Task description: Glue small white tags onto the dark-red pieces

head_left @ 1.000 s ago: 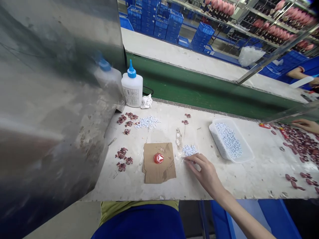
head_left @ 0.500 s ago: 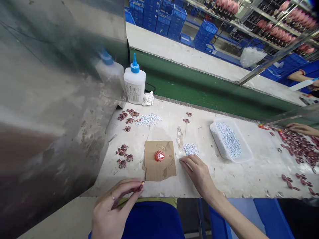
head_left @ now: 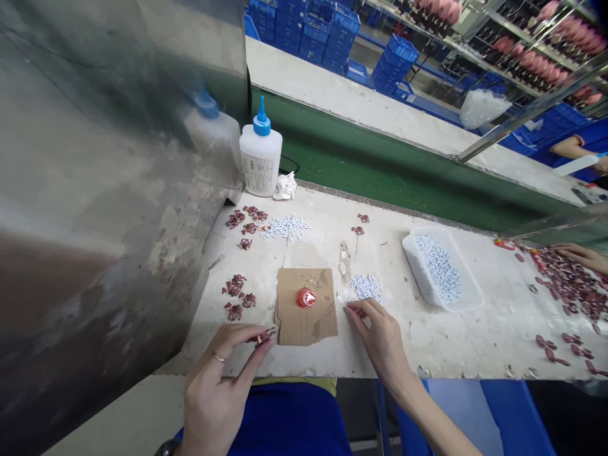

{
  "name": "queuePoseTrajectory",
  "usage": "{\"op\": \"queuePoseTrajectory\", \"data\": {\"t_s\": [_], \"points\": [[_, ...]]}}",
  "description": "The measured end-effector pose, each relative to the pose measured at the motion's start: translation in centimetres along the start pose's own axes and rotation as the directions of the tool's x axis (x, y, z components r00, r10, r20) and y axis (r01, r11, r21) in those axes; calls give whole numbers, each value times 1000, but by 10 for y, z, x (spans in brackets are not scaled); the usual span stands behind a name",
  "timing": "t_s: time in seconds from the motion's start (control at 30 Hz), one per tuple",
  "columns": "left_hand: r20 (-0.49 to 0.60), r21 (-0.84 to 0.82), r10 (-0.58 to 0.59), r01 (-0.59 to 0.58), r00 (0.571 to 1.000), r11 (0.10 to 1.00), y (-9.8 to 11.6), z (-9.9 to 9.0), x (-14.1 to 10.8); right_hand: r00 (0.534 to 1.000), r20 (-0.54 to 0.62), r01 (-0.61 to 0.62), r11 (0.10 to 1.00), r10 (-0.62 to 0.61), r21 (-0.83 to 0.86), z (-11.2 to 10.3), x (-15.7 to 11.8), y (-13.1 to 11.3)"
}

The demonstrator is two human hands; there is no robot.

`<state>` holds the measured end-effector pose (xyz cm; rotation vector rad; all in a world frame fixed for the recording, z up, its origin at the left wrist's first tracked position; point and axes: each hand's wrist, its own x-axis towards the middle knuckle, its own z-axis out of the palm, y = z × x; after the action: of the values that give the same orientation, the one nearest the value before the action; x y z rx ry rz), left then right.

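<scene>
My left hand (head_left: 223, 373) pinches a small dark reddish-brown piece (head_left: 265, 337) between thumb and fingertips, left of a cardboard square (head_left: 289, 326). A round red cap-like thing with white on it (head_left: 305, 297) sits on the cardboard. My right hand (head_left: 380, 339) rests on the table right of the cardboard, its thumb and index finger pressed together; anything between them is too small to make out. Just beyond those fingers lies a small pile of pale blue-white bits (head_left: 365, 287). Clusters of similar brown pieces (head_left: 234, 285) lie on the left.
A glue-type bottle with a blue nozzle (head_left: 260, 158) stands at the back left beside crumpled tissue (head_left: 285, 186). A clear tub of pale bits (head_left: 468, 297) is on the right. Farther right, another person's hand (head_left: 582, 254) touches a brown heap (head_left: 570, 278). A metal panel (head_left: 118, 190) walls the left.
My left hand has risen slightly and turned the brown piece between its fingertips. My right hand stays in nearly the same spot. The whole view has shifted a little.
</scene>
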<state>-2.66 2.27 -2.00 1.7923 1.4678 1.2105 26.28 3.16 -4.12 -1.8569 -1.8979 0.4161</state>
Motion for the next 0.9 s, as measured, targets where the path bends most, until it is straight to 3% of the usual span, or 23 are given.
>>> {"op": "queuePoseTrajectory", "data": {"t_s": [0.1, 0.27, 0.5, 0.6, 0.73, 0.9], "points": [[19, 40, 70, -71, 997, 997, 3, -1, 6, 999, 41, 32, 999, -32, -6, -1, 1, 3], [24, 53, 70, -72, 997, 996, 6, -1, 11, 983, 91, 173, 977, -162, -122, -3, 4, 9], [11, 52, 41, -42, 999, 998, 6, 2, 6, 970, 147, 210, 972, -193, -106, -8, 7, 12], [-39, 11, 19, -19, 999, 1000, 5, 2, 5, 976, 127, 184, 981, -174, -64, -11, 11, 6], [-27, -16, 112, -112, 993, 994, 9, -1, 9, 985, 91, 136, 984, -147, 116, -12, 23, -18], [-16, 11, 106, -105, 994, 994, 14, 1, 13, 975, 96, 166, 940, -202, 297, -5, 36, -42]]}}
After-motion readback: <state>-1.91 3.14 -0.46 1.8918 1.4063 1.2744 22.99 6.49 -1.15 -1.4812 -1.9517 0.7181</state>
